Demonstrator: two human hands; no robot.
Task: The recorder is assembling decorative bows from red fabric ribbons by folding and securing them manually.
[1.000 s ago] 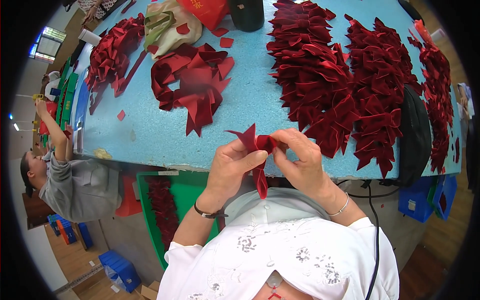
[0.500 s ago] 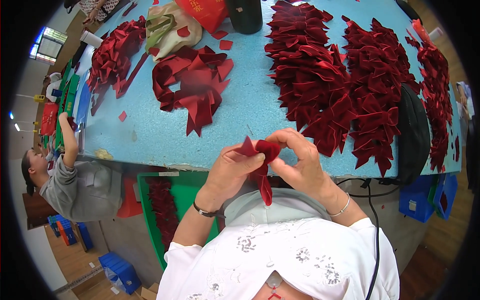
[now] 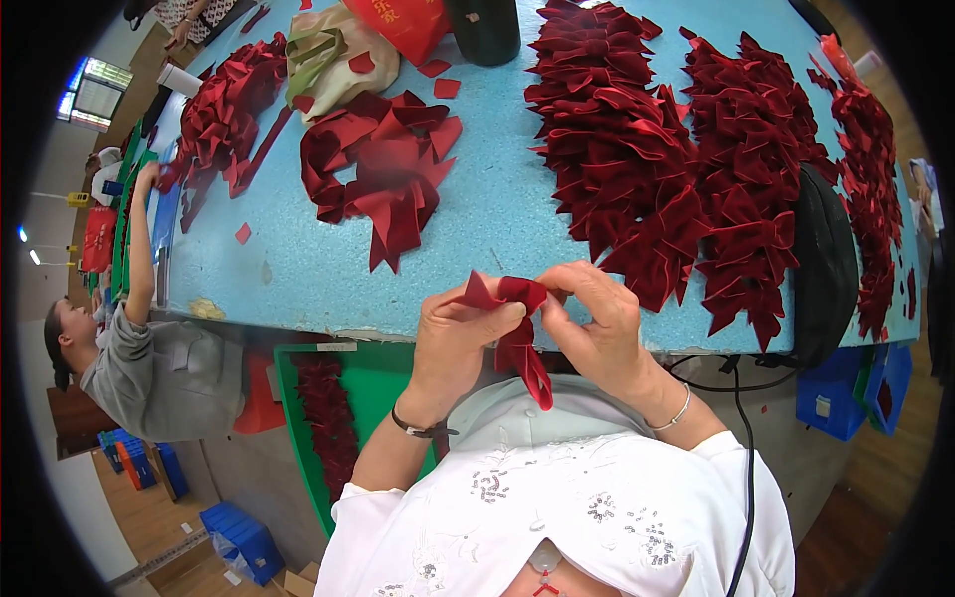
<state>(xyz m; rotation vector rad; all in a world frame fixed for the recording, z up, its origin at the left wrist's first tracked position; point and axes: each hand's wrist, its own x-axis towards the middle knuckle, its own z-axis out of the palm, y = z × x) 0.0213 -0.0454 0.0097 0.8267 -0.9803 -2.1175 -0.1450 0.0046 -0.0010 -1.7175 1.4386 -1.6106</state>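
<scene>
Both forearms come up from the lower edge and bend inward, so the hands meet close together at the middle. The left hand (image 3: pixel 460 333) is curled, its thumb and fingers pinched closed. The right hand (image 3: pixel 597 323) arches over beside it, fingertips pressed together toward the left hand's. Each wrist wears a thin band.

A blue counter (image 3: pixel 497 219) carries big heaps of finished dark red velvet bows (image 3: pixel 686 169) on its right side. Loose red ribbon strips (image 3: pixel 383 174) lie near its middle, with another red pile (image 3: pixel 219 114) at the far left. A black cylinder (image 3: pixel 484 30) stands at the far edge. Beside the counter sits a person in grey (image 3: pixel 159 373); a green crate (image 3: pixel 348 408) stands below.
</scene>
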